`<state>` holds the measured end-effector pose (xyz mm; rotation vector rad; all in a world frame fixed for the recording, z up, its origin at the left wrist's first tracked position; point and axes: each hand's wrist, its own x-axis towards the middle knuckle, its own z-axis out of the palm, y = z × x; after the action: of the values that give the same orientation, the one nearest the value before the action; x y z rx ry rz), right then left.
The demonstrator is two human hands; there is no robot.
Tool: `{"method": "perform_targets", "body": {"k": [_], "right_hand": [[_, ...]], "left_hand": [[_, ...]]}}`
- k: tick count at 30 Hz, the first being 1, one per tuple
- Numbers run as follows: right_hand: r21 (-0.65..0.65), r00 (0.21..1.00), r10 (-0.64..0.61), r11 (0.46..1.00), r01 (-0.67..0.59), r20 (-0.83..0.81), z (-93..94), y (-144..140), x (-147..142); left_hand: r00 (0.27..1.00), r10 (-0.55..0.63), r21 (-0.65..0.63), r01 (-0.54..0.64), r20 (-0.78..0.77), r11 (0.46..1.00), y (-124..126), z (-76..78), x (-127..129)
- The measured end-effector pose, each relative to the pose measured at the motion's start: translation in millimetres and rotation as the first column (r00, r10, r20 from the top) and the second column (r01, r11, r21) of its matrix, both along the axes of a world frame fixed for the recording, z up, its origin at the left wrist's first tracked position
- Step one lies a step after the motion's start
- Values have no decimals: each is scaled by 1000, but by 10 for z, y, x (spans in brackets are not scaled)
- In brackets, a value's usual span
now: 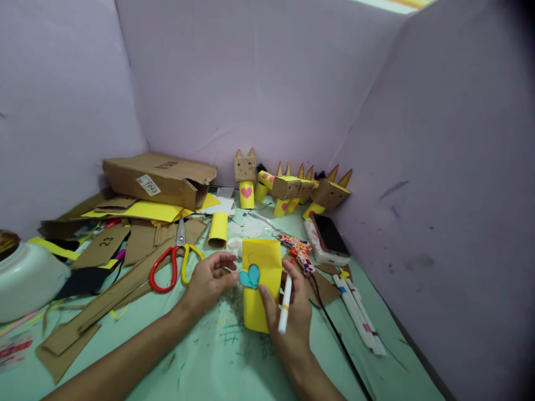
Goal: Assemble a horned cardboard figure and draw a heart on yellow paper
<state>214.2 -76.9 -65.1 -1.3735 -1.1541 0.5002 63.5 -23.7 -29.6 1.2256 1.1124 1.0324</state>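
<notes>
At mid-table [200, 367], a blue heart [253, 276] seems coloured and cut, perhaps not yet stuck.
Left hand [208, 283] curled by the heart, pinch unclear; eleven o'clock, plain tube [218, 227]; twelve, finished-looking doll [246, 191]; right hand [296, 312] grips yellow paper [257, 309] behind the heart, plus marker [286, 303].

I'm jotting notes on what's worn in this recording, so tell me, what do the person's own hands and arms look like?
Both the left hand and the right hand are bare, five-fingered human hands with no gloves. I see no rings, watch or bracelet. The forearms are bare too, with no sleeve in view. Any small markings are too blurred to tell.
</notes>
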Motion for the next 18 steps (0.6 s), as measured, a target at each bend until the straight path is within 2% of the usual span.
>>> {"method": "perform_targets", "body": {"k": [2, 5, 8, 10, 12, 15, 18], "right_hand": [[-26, 997, 17, 999, -19, -77, 33, 10, 10], [-32, 958, 120, 991, -133, -260, 97, 17, 33], [-19, 881, 213, 970, -244, -422, 151, 10, 43], [-27, 844, 231, 960, -278, -484, 175, 3, 36], [-23, 824, 237, 957, -289, -514, 187, -1, 20], [-8, 807, 262, 950, -313, -530, 187, 1, -10], [-28, 799, 264, 943, -331, -540, 172, 3, -33]], "left_hand": [[999, -35, -51, 36, 28, 998, -4, -65, 40], [999, -37, -45, 39, 38, 998, -22, -95, 71], [999, 47, -13, -47, 17, 999, -45, -64, 63], [994, 106, -8, -105, 16, 994, -60, -33, 49], [992, 118, -41, -116, 44, 992, -80, -5, 41], [994, 56, -101, -47, 91, 994, -125, 34, 48], [981, -97, -142, 122, 168, 982, -169, 56, 76]]}}
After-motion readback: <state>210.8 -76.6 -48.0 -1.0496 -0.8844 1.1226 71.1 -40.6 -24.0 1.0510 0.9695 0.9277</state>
